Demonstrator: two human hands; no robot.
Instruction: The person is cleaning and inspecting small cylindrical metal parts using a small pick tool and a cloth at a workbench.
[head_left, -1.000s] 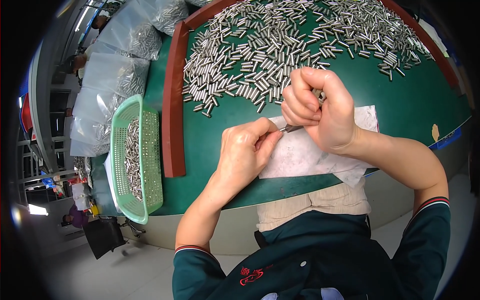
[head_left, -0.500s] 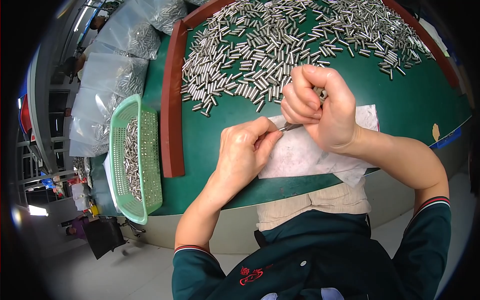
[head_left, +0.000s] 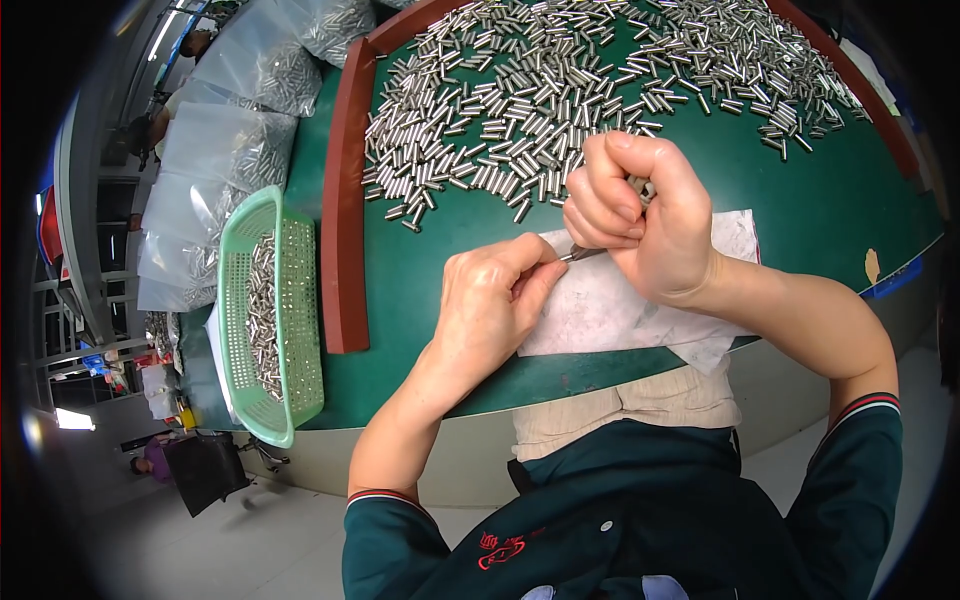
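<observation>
My left hand (head_left: 490,295) is closed in a pinch, thumb and forefinger on a small metal pin (head_left: 566,258). Just to its right, my right hand (head_left: 645,215) is curled into a fist around a slim tool (head_left: 580,252), whose dark metal tip meets the pin; the fist hides most of the tool. Both hands are over a stained white cloth (head_left: 590,310) on the green tabletop (head_left: 800,220). Beyond them, a large spread of loose metal pins (head_left: 530,100) covers the far part of the table.
A green plastic basket (head_left: 308,350) with metal pins stands at the left, outside a red-brown raised border (head_left: 346,220). Clear plastic bags (head_left: 215,160) of pins line the far left. A black chair (head_left: 207,470) and a person (head_left: 155,458) are in the left background.
</observation>
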